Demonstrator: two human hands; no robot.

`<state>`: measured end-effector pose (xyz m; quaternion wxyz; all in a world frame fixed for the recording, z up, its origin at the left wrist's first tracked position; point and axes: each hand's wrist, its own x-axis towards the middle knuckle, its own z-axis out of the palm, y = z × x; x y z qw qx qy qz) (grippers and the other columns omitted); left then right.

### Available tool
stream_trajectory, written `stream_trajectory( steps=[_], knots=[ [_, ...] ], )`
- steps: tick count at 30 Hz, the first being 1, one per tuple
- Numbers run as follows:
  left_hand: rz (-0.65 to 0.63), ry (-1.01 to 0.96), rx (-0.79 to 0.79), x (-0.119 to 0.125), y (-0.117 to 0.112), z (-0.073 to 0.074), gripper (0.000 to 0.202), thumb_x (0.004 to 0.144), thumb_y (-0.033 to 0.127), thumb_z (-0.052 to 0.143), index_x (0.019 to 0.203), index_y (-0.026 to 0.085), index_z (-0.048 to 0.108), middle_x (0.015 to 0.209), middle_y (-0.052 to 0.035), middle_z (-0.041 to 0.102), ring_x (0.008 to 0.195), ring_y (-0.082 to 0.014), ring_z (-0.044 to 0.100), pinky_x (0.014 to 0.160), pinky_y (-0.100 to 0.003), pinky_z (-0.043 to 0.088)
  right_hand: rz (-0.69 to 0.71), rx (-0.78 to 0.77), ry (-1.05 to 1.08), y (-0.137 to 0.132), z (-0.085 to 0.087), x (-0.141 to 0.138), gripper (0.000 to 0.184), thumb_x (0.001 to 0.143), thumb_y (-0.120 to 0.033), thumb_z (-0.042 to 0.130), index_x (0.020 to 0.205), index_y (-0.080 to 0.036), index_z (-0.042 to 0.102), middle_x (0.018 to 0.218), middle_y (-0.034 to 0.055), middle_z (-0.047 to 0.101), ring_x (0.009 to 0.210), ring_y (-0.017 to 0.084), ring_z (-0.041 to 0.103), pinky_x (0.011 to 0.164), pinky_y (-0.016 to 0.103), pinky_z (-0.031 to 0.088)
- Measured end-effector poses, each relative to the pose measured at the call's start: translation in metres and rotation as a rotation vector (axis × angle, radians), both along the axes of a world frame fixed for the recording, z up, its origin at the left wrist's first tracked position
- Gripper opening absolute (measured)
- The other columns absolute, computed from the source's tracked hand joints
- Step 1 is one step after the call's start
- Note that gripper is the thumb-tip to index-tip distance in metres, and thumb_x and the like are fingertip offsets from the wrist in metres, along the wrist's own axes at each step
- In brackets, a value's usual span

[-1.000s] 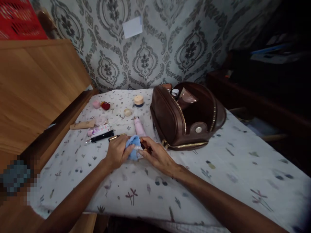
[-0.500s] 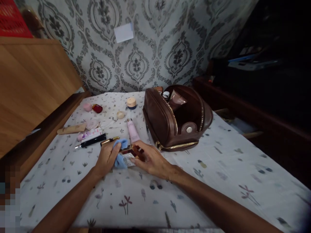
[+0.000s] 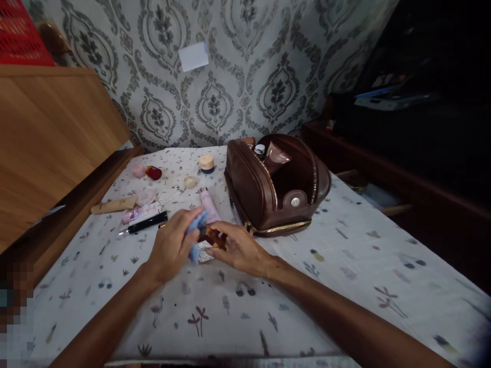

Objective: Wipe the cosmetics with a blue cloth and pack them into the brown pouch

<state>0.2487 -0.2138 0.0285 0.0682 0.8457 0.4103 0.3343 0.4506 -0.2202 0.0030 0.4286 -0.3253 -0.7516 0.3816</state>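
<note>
My left hand (image 3: 172, 244) is closed on a light blue cloth (image 3: 196, 232), which is smeared by motion. The cloth lies against a small case with a silver glittery face (image 3: 204, 252) and a dark, shiny inner side. My right hand (image 3: 240, 248) grips that case from the right, thumb on the glittery side and fingers behind; these partly hide it. Just beyond the hands lies a pink tube (image 3: 209, 204). A gold lipstick-like tube (image 3: 162, 225) is mostly covered by my left hand.
An unzipped brown leather bag (image 3: 251, 189) stands to the right, holding a rose-coloured tube (image 3: 276, 156). On the left lie a black tube (image 3: 148, 223), a pink-and-white tube (image 3: 141, 211) and a tan item (image 3: 114, 205). A cream-lidded jar (image 3: 206, 163) stands farther back. Wooden furniture (image 3: 57, 138) borders the left.
My left hand has moved up and right with the cloth, over the case, and now covers most of the gold tube. My right hand keeps its hold on the case. The view shifted slightly.
</note>
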Motion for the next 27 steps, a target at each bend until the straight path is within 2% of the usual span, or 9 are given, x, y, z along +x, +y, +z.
stream_trajectory(
  steps=[4,6,9,14,16,18,21,24,27],
  knots=[
    [-0.085,0.305,0.310,-0.001,-0.004,-0.006,0.047,0.102,0.039,0.037,0.139,0.017,0.054,0.109,-0.0120,0.068,0.100,-0.0248,0.064,0.090,-0.036,0.052,0.020,-0.020,0.018,0.000,-0.001,-0.001,0.014,0.085,-0.023,0.066,0.080,-0.019,0.053,0.071,-0.0056,0.049,0.064,0.011,0.045,0.060,0.023,0.037],
    [-0.093,0.340,0.408,-0.004,-0.003,-0.011,0.049,0.101,0.040,0.040,0.141,0.013,0.051,0.107,-0.0131,0.069,0.100,-0.0259,0.064,0.089,-0.037,0.052,0.025,-0.025,0.007,0.000,-0.001,-0.001,0.017,0.085,-0.026,0.067,0.078,-0.019,0.053,0.071,-0.0053,0.048,0.064,0.011,0.044,0.061,0.024,0.036],
    [-0.114,0.310,0.443,-0.010,0.001,-0.016,0.046,0.101,0.039,0.040,0.135,0.011,0.053,0.103,-0.0131,0.070,0.097,-0.0262,0.065,0.086,-0.037,0.053,0.024,-0.051,0.013,0.001,-0.003,0.000,0.019,0.086,-0.033,0.067,0.080,-0.019,0.054,0.072,-0.0043,0.049,0.066,0.012,0.045,0.062,0.025,0.036],
    [-0.120,0.152,0.255,-0.022,0.011,-0.025,0.038,0.102,0.041,0.039,0.114,0.014,0.063,0.094,-0.0097,0.071,0.087,-0.0228,0.067,0.077,-0.036,0.055,-0.020,-0.167,0.052,0.007,-0.010,0.003,0.021,0.087,-0.040,0.065,0.086,-0.019,0.058,0.072,-0.0032,0.051,0.067,0.013,0.045,0.061,0.025,0.036],
    [-0.120,0.088,0.141,-0.026,0.013,-0.028,0.036,0.102,0.041,0.041,0.116,0.016,0.062,0.096,-0.0087,0.072,0.089,-0.0218,0.068,0.077,-0.034,0.055,-0.040,-0.203,0.083,0.009,-0.012,0.002,0.022,0.085,-0.040,0.067,0.087,-0.019,0.059,0.073,-0.0027,0.054,0.068,0.013,0.047,0.063,0.026,0.037],
    [-0.111,0.018,0.032,-0.029,0.014,-0.032,0.038,0.101,0.042,0.043,0.127,0.018,0.057,0.107,-0.0088,0.072,0.095,-0.0219,0.069,0.082,-0.035,0.056,-0.037,-0.252,0.153,0.010,-0.013,0.000,0.024,0.084,-0.041,0.069,0.088,-0.020,0.059,0.078,-0.0011,0.059,0.072,0.014,0.052,0.066,0.027,0.041],
    [-0.107,-0.072,-0.079,-0.028,0.014,-0.037,0.065,0.095,0.053,0.053,0.148,0.019,0.038,0.118,-0.0103,0.069,0.101,-0.0246,0.068,0.087,-0.039,0.056,0.018,-0.374,0.309,0.008,-0.011,-0.003,0.031,0.082,-0.047,0.072,0.091,-0.020,0.059,0.085,0.0014,0.064,0.078,0.016,0.058,0.070,0.028,0.046],
    [-0.120,-0.069,-0.096,-0.027,0.013,-0.041,0.103,0.078,0.067,0.068,0.156,0.019,0.021,0.131,-0.0161,0.062,0.111,-0.0324,0.065,0.093,-0.046,0.054,0.047,-0.517,0.420,0.005,-0.010,-0.006,0.040,0.078,-0.053,0.076,0.091,-0.021,0.057,0.084,0.0013,0.064,0.076,0.015,0.060,0.066,0.028,0.048],
    [-0.125,-0.018,-0.057,-0.026,0.014,-0.041,0.113,0.073,0.071,0.070,0.158,0.021,0.015,0.137,-0.0199,0.058,0.115,-0.0361,0.064,0.092,-0.049,0.055,0.028,-0.591,0.466,0.004,-0.011,-0.005,0.041,0.077,-0.051,0.078,0.091,-0.021,0.055,0.082,0.0006,0.064,0.072,0.014,0.060,0.062,0.026,0.047]
  ],
)
